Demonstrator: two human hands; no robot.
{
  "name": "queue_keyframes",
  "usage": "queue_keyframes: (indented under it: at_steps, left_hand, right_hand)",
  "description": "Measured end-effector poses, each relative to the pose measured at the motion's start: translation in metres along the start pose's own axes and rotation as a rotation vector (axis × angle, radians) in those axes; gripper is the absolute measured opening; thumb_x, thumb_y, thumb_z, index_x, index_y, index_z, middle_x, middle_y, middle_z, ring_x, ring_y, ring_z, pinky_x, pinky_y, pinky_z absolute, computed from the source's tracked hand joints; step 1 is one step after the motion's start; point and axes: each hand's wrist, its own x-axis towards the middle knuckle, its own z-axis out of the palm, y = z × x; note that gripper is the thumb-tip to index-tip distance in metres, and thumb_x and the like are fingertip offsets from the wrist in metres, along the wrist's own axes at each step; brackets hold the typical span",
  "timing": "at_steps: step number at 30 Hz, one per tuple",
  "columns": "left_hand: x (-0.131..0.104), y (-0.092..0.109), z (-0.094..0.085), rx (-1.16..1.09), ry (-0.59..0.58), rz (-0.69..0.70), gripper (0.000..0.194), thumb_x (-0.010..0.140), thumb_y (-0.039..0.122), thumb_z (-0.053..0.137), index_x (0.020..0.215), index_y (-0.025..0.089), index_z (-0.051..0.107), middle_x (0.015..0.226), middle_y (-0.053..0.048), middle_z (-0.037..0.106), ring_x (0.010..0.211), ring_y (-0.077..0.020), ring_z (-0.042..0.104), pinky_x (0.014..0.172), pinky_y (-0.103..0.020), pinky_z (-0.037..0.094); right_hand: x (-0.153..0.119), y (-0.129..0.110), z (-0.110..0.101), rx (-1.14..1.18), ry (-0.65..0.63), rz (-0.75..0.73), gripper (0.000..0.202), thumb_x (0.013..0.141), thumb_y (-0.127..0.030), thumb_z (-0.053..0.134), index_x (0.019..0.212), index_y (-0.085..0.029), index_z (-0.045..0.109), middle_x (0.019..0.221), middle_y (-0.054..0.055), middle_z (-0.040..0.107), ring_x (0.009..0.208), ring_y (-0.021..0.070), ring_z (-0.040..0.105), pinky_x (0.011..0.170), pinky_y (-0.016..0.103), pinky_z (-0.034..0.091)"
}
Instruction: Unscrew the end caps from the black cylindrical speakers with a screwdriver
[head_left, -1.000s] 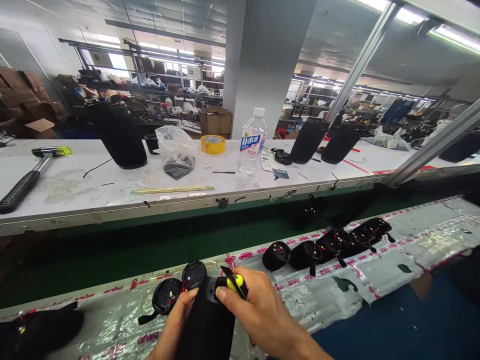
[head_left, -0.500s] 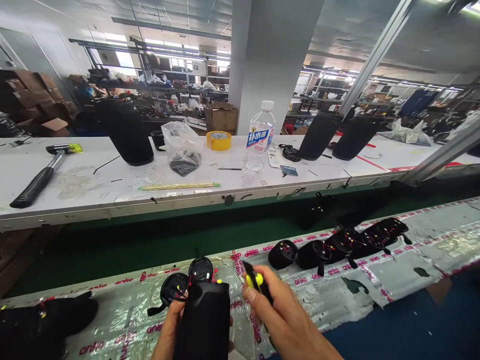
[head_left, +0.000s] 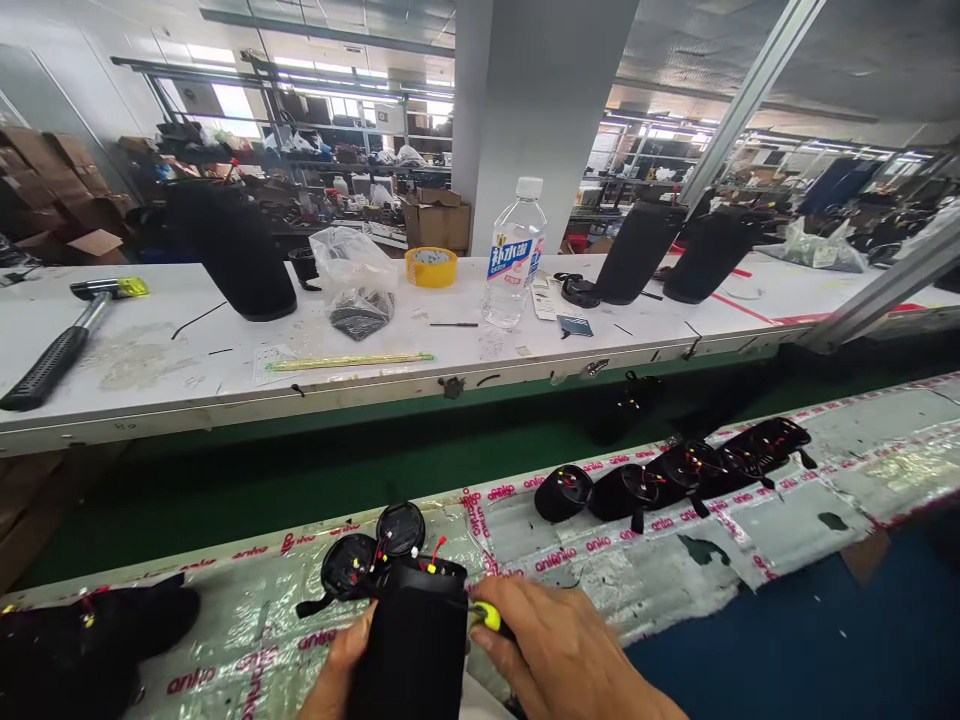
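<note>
Here, one black cylinder [head_left: 412, 650], long axis running forward and up, between left hand [head_left: 341, 670], the nearer, grasping its left side, and right hand [head_left: 570, 645], clenched round a yellow-and-black tool [head_left: 489, 615] beside its right rim.

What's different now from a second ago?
The right hand has moved the yellow-black tool from the near face of the black cylinder to its right side. The cylinder has turned, bringing its wired end into view. The left hand still grips it; nothing was let go. Bottle and hammer stayed put.
</note>
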Motion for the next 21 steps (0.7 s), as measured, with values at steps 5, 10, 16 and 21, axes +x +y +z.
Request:
queue_keyframes:
  at_steps: [5, 10, 16, 21]
  left_hand:
    - [-0.005, 0.000, -0.001, 0.054, -0.001, 0.002, 0.059, 0.079, 0.059, 0.080, 0.126, 0.023, 0.071, 0.125, -0.011, 0.078, 0.128, -0.0369, 0.065, 0.114, -0.057, 0.046]
    - [-0.008, 0.003, 0.001, 0.071, 0.024, 0.009, 0.078, 0.064, 0.054, 0.089, 0.133, 0.024, 0.069, 0.125, -0.013, 0.078, 0.131, -0.0437, 0.063, 0.113, -0.055, 0.047]
    - [-0.015, 0.010, 0.006, 0.160, 0.027, 0.027, 0.073, 0.067, 0.051, 0.087, 0.133, 0.025, 0.069, 0.132, -0.013, 0.075, 0.135, -0.0442, 0.059, 0.115, -0.056, 0.044]
    - [-0.020, 0.016, 0.016, 0.355, 0.073, 0.168, 0.067, 0.070, 0.050, 0.084, 0.131, 0.027, 0.069, 0.138, -0.009, 0.072, 0.143, -0.0432, 0.050, 0.119, -0.055, 0.042]
  right_hand:
    - [0.011, -0.008, -0.008, -0.185, 0.008, -0.108, 0.012, 0.099, -0.024, 0.059, 0.107, -0.025, 0.051, 0.083, -0.002, 0.069, 0.067, 0.0217, 0.071, 0.054, 0.032, 0.044]
    - [0.017, -0.010, -0.010, -0.311, -0.002, -0.132, 0.018, 0.095, -0.022, 0.065, 0.104, -0.024, 0.049, 0.078, -0.002, 0.066, 0.062, 0.0221, 0.070, 0.051, 0.033, 0.042]
    - [0.019, -0.016, -0.014, -0.401, 0.026, -0.145, 0.017, 0.089, -0.020, 0.065, 0.099, -0.023, 0.052, 0.070, -0.001, 0.064, 0.050, 0.0209, 0.065, 0.041, 0.034, 0.031]
    - [0.025, -0.024, -0.027, -0.538, -0.120, -0.176, 0.027, 0.069, -0.011, 0.067, 0.091, -0.023, 0.057, 0.065, 0.001, 0.062, 0.044, 0.0213, 0.059, 0.038, 0.036, 0.018]
